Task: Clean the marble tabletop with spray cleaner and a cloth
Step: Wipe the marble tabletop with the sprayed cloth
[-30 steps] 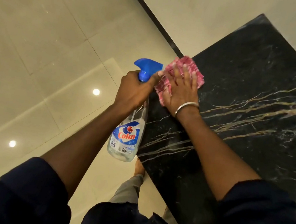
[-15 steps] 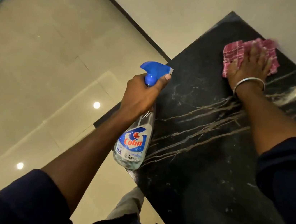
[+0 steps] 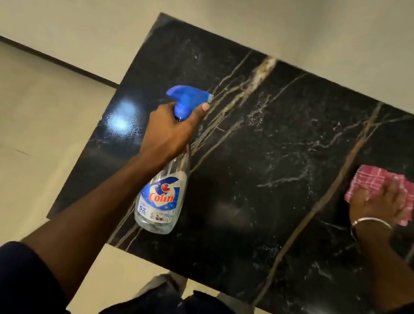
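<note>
Black gold-veined marble tabletop (image 3: 262,190); pink checked cloth (image 3: 371,181) flat at its right.

Dark navy sleeves (image 3: 0,279), silver bangle (image 3: 372,222) on right wrist, grey trousers (image 3: 165,282).

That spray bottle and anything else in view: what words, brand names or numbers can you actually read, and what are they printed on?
"Colin": red letters on the blue label of the spray bottle, held in the left hand.
"5X": lower left of the same label.
The small word under "5X" and the fine print along the label's bottom are too blurred to read.
Cloth, tabletop and bangle: no text.
</note>
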{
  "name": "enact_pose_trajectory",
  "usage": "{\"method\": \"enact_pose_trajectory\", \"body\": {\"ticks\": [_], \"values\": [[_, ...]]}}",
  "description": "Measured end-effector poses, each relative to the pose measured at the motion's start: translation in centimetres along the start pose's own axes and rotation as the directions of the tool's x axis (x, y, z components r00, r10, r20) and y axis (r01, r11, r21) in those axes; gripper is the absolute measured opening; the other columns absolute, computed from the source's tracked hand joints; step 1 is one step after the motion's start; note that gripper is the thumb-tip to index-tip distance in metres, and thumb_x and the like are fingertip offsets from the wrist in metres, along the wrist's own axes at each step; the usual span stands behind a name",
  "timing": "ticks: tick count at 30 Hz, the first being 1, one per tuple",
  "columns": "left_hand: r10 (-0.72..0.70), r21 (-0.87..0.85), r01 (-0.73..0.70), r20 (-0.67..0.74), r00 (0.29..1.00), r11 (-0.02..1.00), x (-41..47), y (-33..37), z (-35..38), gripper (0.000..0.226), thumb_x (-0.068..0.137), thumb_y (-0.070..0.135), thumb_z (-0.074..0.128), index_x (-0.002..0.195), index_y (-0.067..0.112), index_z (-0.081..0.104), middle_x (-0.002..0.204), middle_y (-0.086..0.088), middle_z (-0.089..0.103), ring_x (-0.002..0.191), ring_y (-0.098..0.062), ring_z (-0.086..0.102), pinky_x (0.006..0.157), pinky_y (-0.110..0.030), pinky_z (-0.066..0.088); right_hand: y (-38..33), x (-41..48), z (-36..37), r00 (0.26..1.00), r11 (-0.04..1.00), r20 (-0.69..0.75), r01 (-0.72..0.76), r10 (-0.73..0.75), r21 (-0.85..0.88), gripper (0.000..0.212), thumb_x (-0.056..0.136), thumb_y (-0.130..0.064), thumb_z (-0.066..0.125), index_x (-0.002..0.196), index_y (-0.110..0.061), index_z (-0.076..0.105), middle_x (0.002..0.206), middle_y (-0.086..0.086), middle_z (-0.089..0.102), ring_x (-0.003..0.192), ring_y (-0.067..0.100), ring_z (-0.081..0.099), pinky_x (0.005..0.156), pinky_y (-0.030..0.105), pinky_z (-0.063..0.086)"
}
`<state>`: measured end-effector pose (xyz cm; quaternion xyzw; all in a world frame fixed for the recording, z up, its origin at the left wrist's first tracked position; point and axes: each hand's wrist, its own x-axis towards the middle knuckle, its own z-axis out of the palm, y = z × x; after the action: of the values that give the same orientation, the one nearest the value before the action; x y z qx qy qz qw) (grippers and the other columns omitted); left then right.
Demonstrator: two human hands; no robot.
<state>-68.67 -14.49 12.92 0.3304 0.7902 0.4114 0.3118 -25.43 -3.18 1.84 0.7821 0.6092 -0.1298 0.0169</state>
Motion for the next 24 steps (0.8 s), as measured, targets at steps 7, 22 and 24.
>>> {"method": "enact_pose_trajectory", "body": {"ticks": [7, 22, 24], "values": [[0.091, 0.010, -0.092, 0.099, 0.991, 0.996, -1.5, -0.7, 0.2, 0.050, 0.088, 0.056, 0.059, 0.080, 0.007, 0.062, 0.062, 0.001, 0.056, 0.052, -0.005, 0.053, 0.054, -0.026, 0.045, -3.2, -6.0, 3.2, 0.998, 0.997, 0.024, -0.060, 0.061, -0.052, 0.082, 0.092, -0.059, 0.036, 0.156, -0.014, 0.011, 0.164, 0.017, 0.004, 0.149, 0.041, 0.001, 0.115, 0.067, 0.002], [0.135, 0.041, -0.141, 0.117, 0.984, 0.989, -4.8, -1.0, -2.8, 0.047, 0.090, 0.056, 0.056, 0.085, 0.009, 0.062, 0.072, -0.015, 0.063, 0.063, -0.022, 0.060, 0.067, -0.046, 0.055, -16.0, -21.1, 9.0, 0.675, 0.664, 0.145, 0.737, -0.723, -0.124, 0.089, 0.082, -0.074, 0.036, 0.157, -0.032, 0.009, 0.166, 0.002, 0.000, 0.151, 0.032, -0.006, 0.114, 0.065, 0.008], [0.135, 0.018, -0.140, 0.160, 0.978, 0.990, -5.0, -0.3, -2.0, 0.046, 0.090, 0.055, 0.056, 0.089, 0.009, 0.062, 0.074, -0.012, 0.063, 0.064, -0.021, 0.060, 0.068, -0.043, 0.054, -11.4, -21.0, 8.3, 0.738, 0.728, 0.128, 0.675, -0.662, -0.124, 0.086, 0.081, -0.070, 0.041, 0.155, -0.033, 0.018, 0.165, 0.001, 0.010, 0.151, 0.031, 0.003, 0.114, 0.064, 0.013]]}}
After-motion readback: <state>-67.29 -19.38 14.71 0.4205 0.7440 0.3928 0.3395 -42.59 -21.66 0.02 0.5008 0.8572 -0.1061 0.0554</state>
